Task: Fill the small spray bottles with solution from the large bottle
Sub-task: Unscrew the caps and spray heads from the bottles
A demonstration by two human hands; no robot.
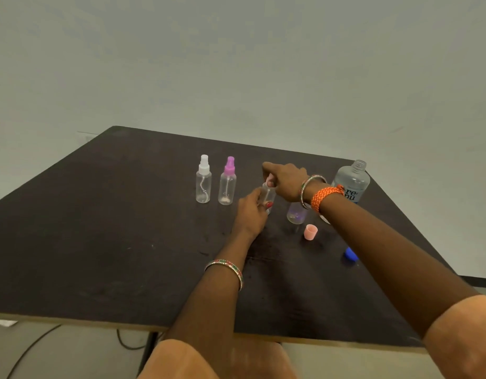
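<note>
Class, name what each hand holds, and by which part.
Left hand grips the small clear bottle by its body; right hand pinches its top.

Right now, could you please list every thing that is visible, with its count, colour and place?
Table: one, dark brown, under everything.
White-top spray bottle: one, clear, far left of the row.
Purple-top spray bottle: one, clear, beside it.
Held spray bottle: one, clear, between both hands.
Open small bottle: one, clear, under the right wrist.
Large bottle: one, clear, uncapped, far right.
Pink cap: one, near the open small bottle.
Blue cap: one, right, partly hidden.
Left hand: grips the held bottle's body.
Right hand: on its top.
</note>
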